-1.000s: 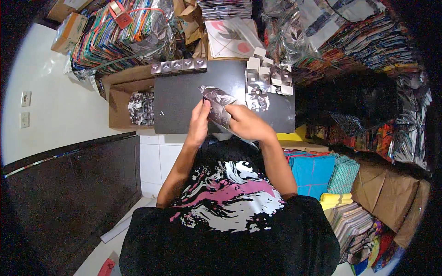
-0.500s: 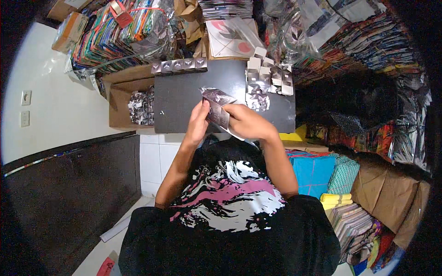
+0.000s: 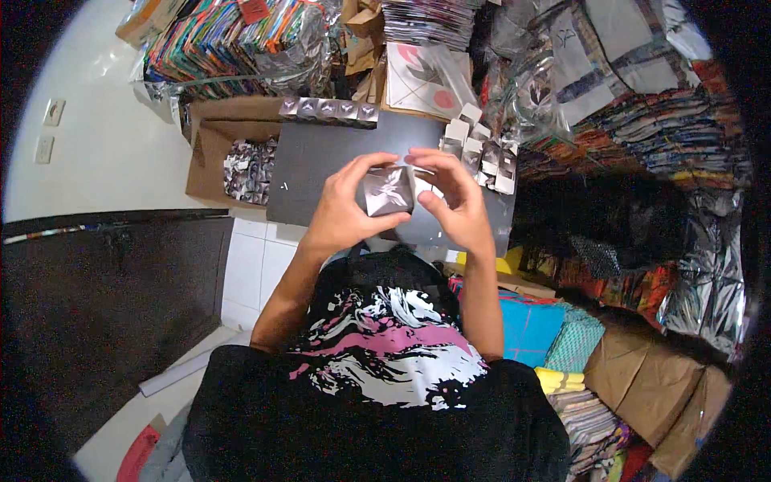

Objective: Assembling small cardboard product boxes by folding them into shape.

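Head view, looking down over a black shirt w/ pink and white print (image 3: 377,353). In front of the person lies a dark grey board (image 3: 321,173), serving as a work surface. Along its far edge sits a row of small folded silver boxes (image 3: 329,108); at its right edge, a cluster of small white and silver boxes (image 3: 482,149). To the left, an open cardboard carton (image 3: 210,145) holds more silver pieces. Beyond and to the right: stacks of colourful packaged sheets (image 3: 217,40), crinkled clear plastic bags (image 3: 554,88), brown paper bags (image 3: 650,377) at lower right. Nothing blocks the hands; the board's near middle is hidden behind them.

Vs. the earlier frames: the hands have come closer to the camera, and the silver piece, before a loose, part-open sheet shape, now looks like a squarer, closed-up box.

Left hand (image 3: 341,213): fingers curled, thumb and fingertips clamped on the left side of the small silver box (image 3: 387,191). Right hand (image 3: 454,205): fingers arched over, pinching the box's right side and top edge. The box is held between both hands, above the board, centre of the view.
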### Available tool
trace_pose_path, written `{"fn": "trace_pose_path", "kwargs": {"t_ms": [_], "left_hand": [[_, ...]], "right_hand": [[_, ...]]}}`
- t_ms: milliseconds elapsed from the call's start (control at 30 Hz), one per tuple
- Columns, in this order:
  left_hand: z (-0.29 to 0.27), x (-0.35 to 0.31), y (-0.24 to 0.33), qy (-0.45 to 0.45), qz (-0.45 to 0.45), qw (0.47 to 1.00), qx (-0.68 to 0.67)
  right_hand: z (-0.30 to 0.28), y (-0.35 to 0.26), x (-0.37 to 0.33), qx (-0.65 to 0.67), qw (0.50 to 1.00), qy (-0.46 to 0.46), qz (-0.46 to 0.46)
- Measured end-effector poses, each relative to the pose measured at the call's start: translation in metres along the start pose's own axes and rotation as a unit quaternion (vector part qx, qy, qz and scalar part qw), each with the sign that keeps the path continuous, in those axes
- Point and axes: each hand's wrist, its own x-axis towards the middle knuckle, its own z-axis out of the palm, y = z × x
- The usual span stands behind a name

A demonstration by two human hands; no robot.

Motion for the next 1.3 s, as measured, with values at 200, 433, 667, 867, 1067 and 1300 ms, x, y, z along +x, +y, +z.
{"fn": "trace_pose_path", "kwargs": {"t_ms": [200, 433, 667, 867, 1067, 1300], "left_hand": [[0.003, 0.003, 0.001, 0.02, -0.009, 0.998, -0.051], [0.009, -0.002, -0.007, 0.011, -0.083, 0.95, -0.3], [0.002, -0.003, -0.006, -0.036, -0.091, 0.974, -0.205], [-0.001, -0.001, -0.003, -0.009, -0.024, 0.992, -0.124], [-0.006, 0.001, 0.003, -0.033, -0.002, 0.998, -0.051], [0.001, -0.003, 0.005, -0.039, -0.022, 0.995, -0.091]], "right_hand": [[0.006, -0.004, 0.009, -0.108, 0.991, 0.017, -0.08], [0.005, -0.03, 0.014, -0.263, 0.956, -0.002, -0.127], [0.001, -0.043, 0.015, -0.34, 0.932, -0.07, -0.108], [0.0, -0.055, 0.016, -0.343, 0.932, -0.103, -0.063], [-0.003, -0.055, 0.013, -0.351, 0.927, -0.129, -0.023], [-0.01, -0.055, 0.012, -0.351, 0.923, -0.155, -0.035]]}}
